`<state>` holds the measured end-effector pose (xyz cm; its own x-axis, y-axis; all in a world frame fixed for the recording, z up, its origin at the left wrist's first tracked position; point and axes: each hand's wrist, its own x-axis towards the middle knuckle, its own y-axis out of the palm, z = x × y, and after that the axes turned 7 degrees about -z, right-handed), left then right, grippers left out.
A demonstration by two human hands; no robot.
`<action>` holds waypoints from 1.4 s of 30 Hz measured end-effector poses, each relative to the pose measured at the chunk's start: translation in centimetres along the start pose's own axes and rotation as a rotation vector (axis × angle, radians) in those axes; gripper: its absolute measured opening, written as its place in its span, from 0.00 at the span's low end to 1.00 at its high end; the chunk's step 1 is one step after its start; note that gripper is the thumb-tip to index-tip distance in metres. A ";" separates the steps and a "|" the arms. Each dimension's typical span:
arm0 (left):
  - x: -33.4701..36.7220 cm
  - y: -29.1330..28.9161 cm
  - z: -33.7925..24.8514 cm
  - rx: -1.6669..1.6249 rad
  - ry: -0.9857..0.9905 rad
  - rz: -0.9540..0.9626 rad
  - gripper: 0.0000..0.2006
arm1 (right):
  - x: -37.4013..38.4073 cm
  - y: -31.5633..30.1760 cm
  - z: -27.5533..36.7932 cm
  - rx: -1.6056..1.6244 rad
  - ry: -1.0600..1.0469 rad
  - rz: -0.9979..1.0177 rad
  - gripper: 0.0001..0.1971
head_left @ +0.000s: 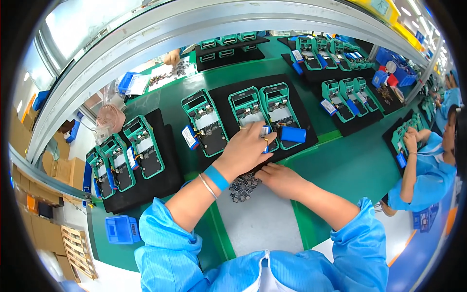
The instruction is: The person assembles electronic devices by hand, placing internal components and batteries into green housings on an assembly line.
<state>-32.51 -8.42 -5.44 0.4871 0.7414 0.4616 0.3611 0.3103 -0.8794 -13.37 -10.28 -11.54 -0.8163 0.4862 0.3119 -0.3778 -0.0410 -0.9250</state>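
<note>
Three green device housings with exposed circuit boards lie on a black mat in front of me: a left housing [204, 121], a middle housing [245, 102] and a right housing [278, 103]. My left hand [245, 150] reaches over the middle one, its fingers closed around a blue battery pack [265, 131] and hiding the lower part of that housing. Lower down, my right hand [281, 180] has curled fingertips at the edge of a pile of small dark square parts [243, 189]. Whatever those fingertips hold is hidden. Another blue battery pack [294, 135] lies across the right housing's lower end.
More housings [143, 146] sit on a black mat at left, above a blue bin [121, 229]. Other housings [346, 100] lie at right. A metal frame bar [194, 34] crosses overhead. A co-worker in blue [421, 170] handles a housing at far right. A pink fan [111, 117] stands left.
</note>
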 end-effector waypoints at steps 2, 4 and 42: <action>-0.9 -0.1 0.6 -0.144 0.003 -0.215 0.28 | -0.6 -0.3 -0.8 0.027 -0.009 0.054 0.09; -2.3 -0.6 1.1 -0.094 -0.055 -0.316 0.26 | -1.4 -0.8 -1.6 0.029 -0.075 0.022 0.08; -1.7 1.3 2.8 0.072 -0.151 -0.221 0.28 | 12.9 -7.5 -6.7 -0.430 -0.301 -0.496 0.06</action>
<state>-35.15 -7.60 -7.67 0.2772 0.7297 0.6251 0.3853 0.5116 -0.7680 -18.08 2.15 -2.04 -0.7014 0.0942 0.7065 -0.5806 0.4994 -0.6430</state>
